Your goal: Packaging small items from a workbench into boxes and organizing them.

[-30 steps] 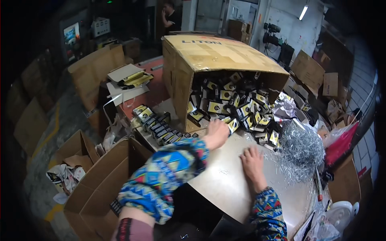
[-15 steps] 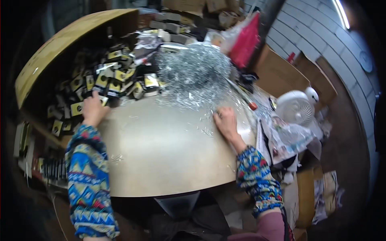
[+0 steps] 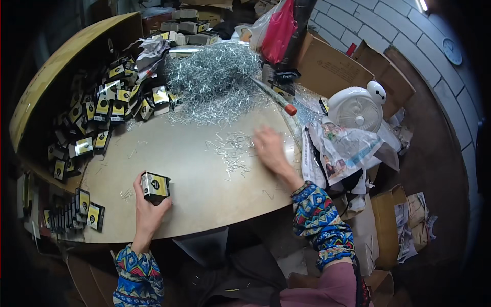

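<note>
Near the front left of the table, my left hand (image 3: 148,215) grips a small black and yellow box (image 3: 156,185), thumb on one side and fingers on the other. My right hand (image 3: 271,148) is over the table's right half, its fingers smeared by motion. Just left of those fingers lies a loose spread of small bent wire hooks (image 3: 232,153). A large heap of the same shiny wire pieces (image 3: 215,77) rises behind it. Many more black and yellow boxes (image 3: 102,110) lie piled at the left.
A short row of boxes (image 3: 82,207) stands at the table's front left. On the right are a red-tipped rod (image 3: 290,109), a crumpled printed plastic bag (image 3: 342,153) and a white fan (image 3: 358,115). Open cardboard (image 3: 327,66) leans behind, beside a pink bag (image 3: 279,33).
My left hand has come from the box pile toward the front edge, now with a box in it. A batch of hooks now lies spread apart from the heap, beside my right hand.
</note>
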The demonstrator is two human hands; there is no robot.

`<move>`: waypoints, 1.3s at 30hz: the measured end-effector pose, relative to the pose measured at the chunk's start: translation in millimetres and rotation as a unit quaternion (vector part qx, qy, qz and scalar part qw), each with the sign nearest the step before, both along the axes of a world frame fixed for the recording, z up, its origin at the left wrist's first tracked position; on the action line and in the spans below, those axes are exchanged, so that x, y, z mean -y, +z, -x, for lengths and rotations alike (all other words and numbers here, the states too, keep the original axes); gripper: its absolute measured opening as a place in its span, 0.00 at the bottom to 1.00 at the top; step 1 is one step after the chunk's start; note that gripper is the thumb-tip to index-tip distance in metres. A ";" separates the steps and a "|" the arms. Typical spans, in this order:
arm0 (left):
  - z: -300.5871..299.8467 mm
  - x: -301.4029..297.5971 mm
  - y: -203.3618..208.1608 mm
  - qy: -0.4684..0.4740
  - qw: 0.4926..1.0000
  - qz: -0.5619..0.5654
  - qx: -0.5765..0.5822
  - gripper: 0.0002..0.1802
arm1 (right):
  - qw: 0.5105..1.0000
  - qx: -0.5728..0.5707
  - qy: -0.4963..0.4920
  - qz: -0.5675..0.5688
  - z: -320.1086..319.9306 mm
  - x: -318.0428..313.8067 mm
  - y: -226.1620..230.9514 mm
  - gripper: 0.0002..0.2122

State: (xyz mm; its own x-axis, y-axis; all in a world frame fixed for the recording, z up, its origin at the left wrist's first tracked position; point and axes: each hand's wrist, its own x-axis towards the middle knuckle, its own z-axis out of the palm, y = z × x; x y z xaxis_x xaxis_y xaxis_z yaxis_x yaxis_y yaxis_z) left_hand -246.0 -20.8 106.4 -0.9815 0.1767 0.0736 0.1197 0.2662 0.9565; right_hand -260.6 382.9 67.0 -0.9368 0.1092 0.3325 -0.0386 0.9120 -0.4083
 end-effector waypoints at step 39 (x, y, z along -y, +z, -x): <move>-118.7 54.6 -2.5 0.070 0.886 -0.331 0.318 0.14 | 0.942 0.063 0.128 0.304 -15.8 162.5 11.1 0.29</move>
State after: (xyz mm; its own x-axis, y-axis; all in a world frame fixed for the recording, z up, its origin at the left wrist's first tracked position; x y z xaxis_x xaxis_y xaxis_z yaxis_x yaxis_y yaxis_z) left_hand -127.3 -75.4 103.9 -0.8709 0.1746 -0.4595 -0.4887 -0.4075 0.7714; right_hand -244.8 220.4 78.1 -0.9861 0.0095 0.1659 -0.1415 0.4755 -0.8683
